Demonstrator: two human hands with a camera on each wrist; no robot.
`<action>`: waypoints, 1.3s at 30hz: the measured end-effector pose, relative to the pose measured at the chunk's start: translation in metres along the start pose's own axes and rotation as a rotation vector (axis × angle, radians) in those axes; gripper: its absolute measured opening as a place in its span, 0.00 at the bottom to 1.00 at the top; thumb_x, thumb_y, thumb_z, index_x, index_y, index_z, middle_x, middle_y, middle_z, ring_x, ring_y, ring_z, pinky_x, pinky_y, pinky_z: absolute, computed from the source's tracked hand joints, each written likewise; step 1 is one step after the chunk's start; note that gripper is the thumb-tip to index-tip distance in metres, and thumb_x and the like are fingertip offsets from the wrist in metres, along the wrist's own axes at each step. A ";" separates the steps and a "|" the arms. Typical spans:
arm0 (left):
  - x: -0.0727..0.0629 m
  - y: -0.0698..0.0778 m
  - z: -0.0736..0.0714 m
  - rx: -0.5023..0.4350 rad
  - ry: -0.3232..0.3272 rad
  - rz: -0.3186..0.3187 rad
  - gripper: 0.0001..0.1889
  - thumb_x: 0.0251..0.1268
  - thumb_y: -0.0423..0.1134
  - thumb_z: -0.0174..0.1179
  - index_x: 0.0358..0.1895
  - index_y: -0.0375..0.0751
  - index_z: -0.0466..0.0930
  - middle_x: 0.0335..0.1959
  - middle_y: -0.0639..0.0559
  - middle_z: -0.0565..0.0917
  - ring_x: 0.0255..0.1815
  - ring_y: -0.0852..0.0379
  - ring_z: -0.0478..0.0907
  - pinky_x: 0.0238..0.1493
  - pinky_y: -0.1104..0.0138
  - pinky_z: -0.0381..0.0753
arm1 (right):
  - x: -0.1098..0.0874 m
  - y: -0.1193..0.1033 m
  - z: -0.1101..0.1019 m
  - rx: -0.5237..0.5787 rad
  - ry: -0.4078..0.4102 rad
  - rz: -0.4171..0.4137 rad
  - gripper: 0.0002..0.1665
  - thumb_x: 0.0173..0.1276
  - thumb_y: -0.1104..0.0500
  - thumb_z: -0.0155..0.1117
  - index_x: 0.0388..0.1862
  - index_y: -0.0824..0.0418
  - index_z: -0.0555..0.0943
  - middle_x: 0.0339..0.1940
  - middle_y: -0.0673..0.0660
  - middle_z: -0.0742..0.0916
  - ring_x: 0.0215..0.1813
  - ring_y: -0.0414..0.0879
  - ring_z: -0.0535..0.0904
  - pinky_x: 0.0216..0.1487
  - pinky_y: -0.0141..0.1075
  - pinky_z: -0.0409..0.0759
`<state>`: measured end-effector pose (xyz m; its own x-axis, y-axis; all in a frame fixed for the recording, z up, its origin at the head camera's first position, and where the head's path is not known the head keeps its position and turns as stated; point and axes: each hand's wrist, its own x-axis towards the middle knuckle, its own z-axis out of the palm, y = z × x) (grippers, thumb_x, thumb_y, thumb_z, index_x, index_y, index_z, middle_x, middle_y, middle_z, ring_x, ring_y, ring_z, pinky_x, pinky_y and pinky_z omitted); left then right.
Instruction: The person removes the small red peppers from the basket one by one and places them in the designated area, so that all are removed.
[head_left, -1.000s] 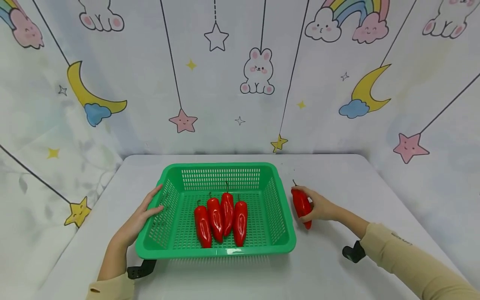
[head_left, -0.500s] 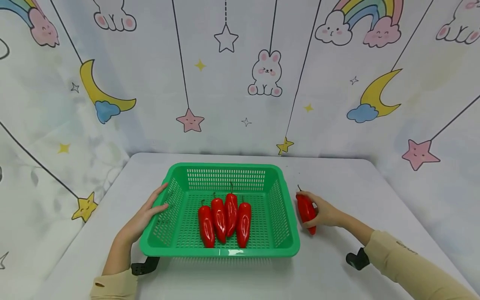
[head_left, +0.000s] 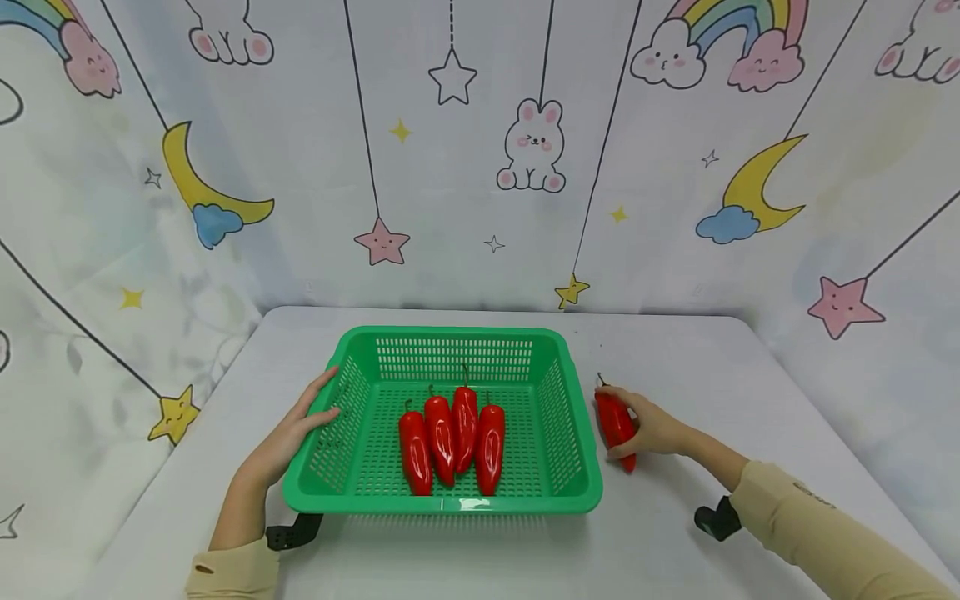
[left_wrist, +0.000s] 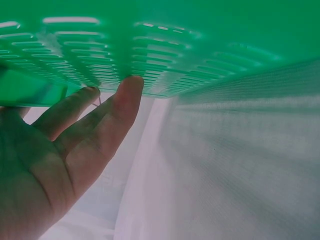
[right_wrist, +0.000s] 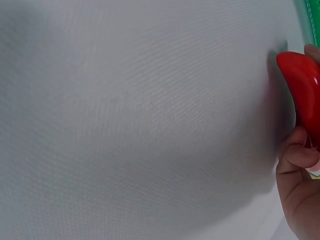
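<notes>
A green plastic basket (head_left: 442, 503) with slotted walls holds several glossy red chili peppers (head_left: 415, 454), stems pointing away. My left hand (head_left: 281, 442) grips the left side of the basket, thumb over the rim. In the left wrist view, fingers (left_wrist: 107, 130) of that hand reach up against the outside of the slotted wall. To the right of the basket, my right hand (head_left: 651, 425) holds another red chili pepper (head_left: 615, 418) between thumb and fingers, close over the table. The right wrist view shows this chili pepper (right_wrist: 302, 85) at its right edge, with part of the hand.
A white-covered table (head_left: 675, 350) lies under everything. Behind it hangs a pale curtain (head_left: 442, 275) printed with moons, stars and rabbits. Black wrist straps (head_left: 294, 533) show under both sleeves.
The head view has shifted slightly, so the whole scene sits a little further right. Both hands keep their holds on the basket and the chili pepper.
</notes>
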<state>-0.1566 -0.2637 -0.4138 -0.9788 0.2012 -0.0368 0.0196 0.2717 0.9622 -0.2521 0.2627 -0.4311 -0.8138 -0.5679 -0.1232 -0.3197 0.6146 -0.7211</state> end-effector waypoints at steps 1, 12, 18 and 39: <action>0.000 0.000 0.000 0.001 0.000 0.001 0.32 0.72 0.44 0.43 0.73 0.60 0.37 0.73 0.46 0.33 0.69 0.37 0.38 0.56 0.40 0.55 | 0.000 0.001 0.000 -0.001 0.000 0.001 0.54 0.43 0.59 0.78 0.67 0.62 0.57 0.57 0.66 0.70 0.55 0.63 0.66 0.39 0.43 0.80; 0.000 0.000 0.000 0.005 0.001 0.003 0.32 0.72 0.44 0.43 0.73 0.60 0.38 0.73 0.46 0.33 0.70 0.37 0.37 0.56 0.38 0.53 | 0.001 -0.001 0.002 -0.094 0.006 0.081 0.56 0.41 0.56 0.78 0.68 0.56 0.57 0.52 0.66 0.70 0.54 0.63 0.66 0.37 0.44 0.80; -0.001 0.002 0.000 -0.004 0.003 0.010 0.32 0.71 0.44 0.43 0.73 0.59 0.39 0.73 0.47 0.33 0.70 0.38 0.33 0.57 0.36 0.47 | 0.001 -0.004 0.002 -0.106 -0.006 0.115 0.57 0.41 0.55 0.78 0.68 0.55 0.56 0.51 0.66 0.69 0.53 0.62 0.65 0.37 0.44 0.80; -0.002 0.005 0.001 -0.012 0.004 0.023 0.33 0.71 0.42 0.45 0.73 0.56 0.39 0.73 0.48 0.35 0.70 0.39 0.32 0.57 0.36 0.44 | -0.004 -0.002 0.001 -0.108 0.023 0.116 0.57 0.43 0.52 0.77 0.69 0.54 0.56 0.51 0.67 0.68 0.49 0.61 0.70 0.36 0.43 0.80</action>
<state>-0.1546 -0.2615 -0.4089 -0.9790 0.2036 -0.0140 0.0394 0.2558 0.9659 -0.2474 0.2632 -0.4295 -0.8588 -0.4778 -0.1849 -0.2725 0.7316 -0.6249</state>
